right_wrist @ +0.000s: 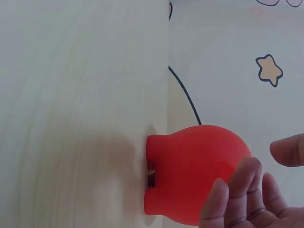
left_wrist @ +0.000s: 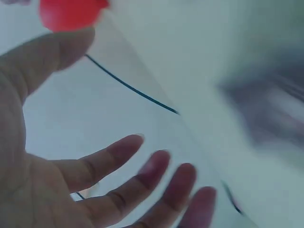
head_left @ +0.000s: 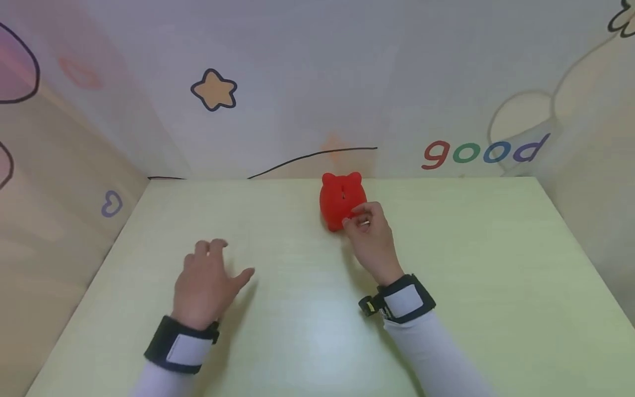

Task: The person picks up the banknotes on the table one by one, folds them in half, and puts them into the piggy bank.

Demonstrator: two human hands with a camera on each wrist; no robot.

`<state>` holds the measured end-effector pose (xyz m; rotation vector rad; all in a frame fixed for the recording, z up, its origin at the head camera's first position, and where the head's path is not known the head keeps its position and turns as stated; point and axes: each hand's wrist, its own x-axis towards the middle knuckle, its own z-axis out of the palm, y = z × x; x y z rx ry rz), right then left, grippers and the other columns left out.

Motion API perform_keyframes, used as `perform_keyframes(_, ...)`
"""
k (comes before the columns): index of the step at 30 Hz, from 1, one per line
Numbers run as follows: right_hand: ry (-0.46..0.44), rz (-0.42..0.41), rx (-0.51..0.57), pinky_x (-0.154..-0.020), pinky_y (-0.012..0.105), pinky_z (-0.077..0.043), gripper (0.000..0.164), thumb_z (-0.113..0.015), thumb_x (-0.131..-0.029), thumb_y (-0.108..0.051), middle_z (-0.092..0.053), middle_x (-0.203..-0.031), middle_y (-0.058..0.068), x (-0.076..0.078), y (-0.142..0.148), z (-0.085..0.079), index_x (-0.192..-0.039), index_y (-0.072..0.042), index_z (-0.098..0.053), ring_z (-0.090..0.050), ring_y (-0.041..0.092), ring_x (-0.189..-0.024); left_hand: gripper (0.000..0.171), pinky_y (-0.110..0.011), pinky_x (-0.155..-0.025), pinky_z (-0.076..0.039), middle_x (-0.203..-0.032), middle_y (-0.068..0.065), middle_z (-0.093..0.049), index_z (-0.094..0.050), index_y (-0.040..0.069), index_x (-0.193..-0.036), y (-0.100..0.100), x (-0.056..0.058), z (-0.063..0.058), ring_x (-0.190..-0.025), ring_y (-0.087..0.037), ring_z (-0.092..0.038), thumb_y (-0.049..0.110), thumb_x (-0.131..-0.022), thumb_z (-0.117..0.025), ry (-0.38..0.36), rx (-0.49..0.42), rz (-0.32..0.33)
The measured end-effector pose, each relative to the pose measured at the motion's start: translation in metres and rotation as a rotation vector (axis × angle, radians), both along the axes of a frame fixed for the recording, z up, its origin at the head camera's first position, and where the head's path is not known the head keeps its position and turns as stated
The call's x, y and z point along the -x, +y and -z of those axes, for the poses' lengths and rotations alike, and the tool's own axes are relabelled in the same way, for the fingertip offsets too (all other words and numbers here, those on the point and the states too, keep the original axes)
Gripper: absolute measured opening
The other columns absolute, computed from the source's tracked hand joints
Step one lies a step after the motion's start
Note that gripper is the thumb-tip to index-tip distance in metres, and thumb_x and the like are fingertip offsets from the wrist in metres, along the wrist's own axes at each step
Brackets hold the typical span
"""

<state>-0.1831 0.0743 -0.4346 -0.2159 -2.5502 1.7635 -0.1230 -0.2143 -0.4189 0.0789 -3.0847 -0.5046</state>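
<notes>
A red piggy bank (head_left: pixel 337 198) with two rounded ears and a dark slot in its top stands at the back of the table, against the wall. My right hand (head_left: pixel 372 240) is close by its near right side, fingers bent and overlapping the bank in the head view. In the right wrist view, the thumb (right_wrist: pixel 289 151) is apart from the bent fingers (right_wrist: pixel 244 178), with nothing seen between them. Farther left, my left hand (head_left: pixel 205 284) hovers over the table, palm down, thumb spread from loosely bent fingers. Its palm (left_wrist: pixel 28 199) holds nothing in the left wrist view.
The pale table (head_left: pixel 278 331) is enclosed by printed cloth walls (head_left: pixel 307 71) at the back and sides. Colored letters reading "good" (head_left: pixel 486 151) and a star (head_left: pixel 214 90) decorate the back wall. Each wrist wears a black strap (head_left: pixel 407 298).
</notes>
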Motion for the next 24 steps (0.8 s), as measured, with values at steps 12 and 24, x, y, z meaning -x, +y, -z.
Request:
perform_keyframes(12, -0.019, -0.114, -0.023, -0.081, 0.032, -0.057, 0.034, -0.069, -0.097, -0.018, -0.062, -0.119, 0.012, -0.007, -0.006, -0.006, -0.127, -0.011, -0.053, -0.061, 0.028, -0.103, 0.082, -0.051, -0.069, -0.054, -0.112, -0.034, -0.057, -0.044, -0.012, -0.14, -0.043, -0.042, 0.029, -0.084, -0.039, -0.059, 0.037, -0.086, -0.081, -0.197, 0.015, -0.072)
perform_keyframes(24, -0.123, -0.437, -0.103, -0.073, 0.03, -0.055, 0.015, -0.069, -0.099, -0.022, -0.069, -0.104, 0.003, -0.02, -0.028, -0.001, -0.113, -0.018, -0.069, -0.064, 0.023, -0.089, 0.071, -0.043, -0.067, -0.055, -0.116, -0.031, -0.063, -0.046, -0.006, -0.141, -0.021, -0.03, 0.018, -0.09, -0.034, -0.065, 0.025, -0.084, -0.076, -0.073, -0.098, 0.002)
